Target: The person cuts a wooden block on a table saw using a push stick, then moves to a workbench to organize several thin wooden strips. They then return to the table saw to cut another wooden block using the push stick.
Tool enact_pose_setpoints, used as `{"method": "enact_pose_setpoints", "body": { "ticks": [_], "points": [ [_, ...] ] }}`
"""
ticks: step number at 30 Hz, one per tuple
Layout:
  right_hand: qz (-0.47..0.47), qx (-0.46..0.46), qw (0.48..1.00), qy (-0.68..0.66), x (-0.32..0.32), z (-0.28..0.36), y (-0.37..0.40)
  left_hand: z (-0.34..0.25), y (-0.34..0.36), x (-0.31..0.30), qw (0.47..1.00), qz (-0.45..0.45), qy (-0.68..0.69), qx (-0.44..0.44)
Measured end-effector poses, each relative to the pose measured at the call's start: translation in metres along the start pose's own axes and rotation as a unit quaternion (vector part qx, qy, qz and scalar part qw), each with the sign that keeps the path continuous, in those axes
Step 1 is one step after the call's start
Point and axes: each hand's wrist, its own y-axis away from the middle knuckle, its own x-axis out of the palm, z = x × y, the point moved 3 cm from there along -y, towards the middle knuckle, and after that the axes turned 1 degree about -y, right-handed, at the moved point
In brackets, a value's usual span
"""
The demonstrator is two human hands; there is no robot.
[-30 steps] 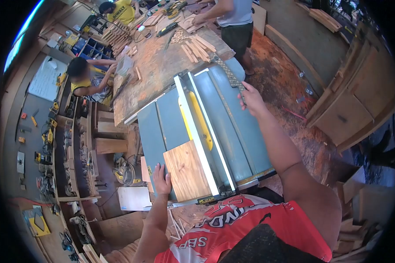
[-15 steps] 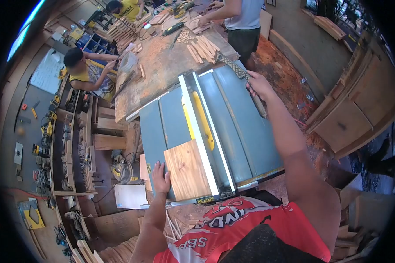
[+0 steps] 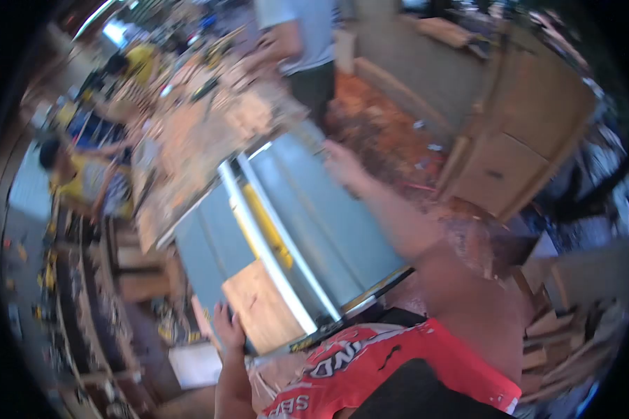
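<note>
The picture is smeared by motion. A light wooden board (image 3: 262,311) lies flat on the near end of a blue-grey table saw (image 3: 314,223), against the left side of its white fence (image 3: 258,234). My left hand (image 3: 227,329) presses on the board's left edge. My right hand (image 3: 342,164) reaches out over the far right edge of the saw top; the blur hides whether anything is in it. A yellow blade insert (image 3: 269,223) runs just right of the fence.
A cluttered workbench (image 3: 210,133) butts against the saw's far end, with one person (image 3: 304,42) standing at it and others in yellow shirts (image 3: 91,178) to the left. Wooden cabinets (image 3: 524,140) stand at right, shelves of tools at left, offcuts at lower right.
The view has swung and blurred. My right arm has drawn nearer over the saw's right side, and the long dark tool it held cannot be made out. The left hand stays on the board.
</note>
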Motion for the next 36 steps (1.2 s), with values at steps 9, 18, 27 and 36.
{"method": "enact_pose_setpoints", "body": {
  "ticks": [9, 18, 27, 36],
  "points": [
    [-0.025, -0.004, 0.993, 0.116, -0.013, 0.014, 0.136, 0.042, 0.007, 0.026, 0.998, -0.010, -0.028, 0.060],
    [-0.036, -0.054, 0.993, 0.097, 0.004, -0.037, 0.204, 0.032, 0.004, 0.012, 0.999, 0.034, -0.015, 0.010],
    [-0.045, 0.021, 0.994, 0.092, 0.003, -0.024, 0.209, 0.003, -0.001, 0.000, 0.999, 0.033, -0.006, 0.000],
    [-0.131, -0.003, 0.968, 0.213, 0.011, -0.021, 0.223, 0.021, 0.007, 0.011, 0.999, -0.002, 0.036, 0.021]
  ]
}}
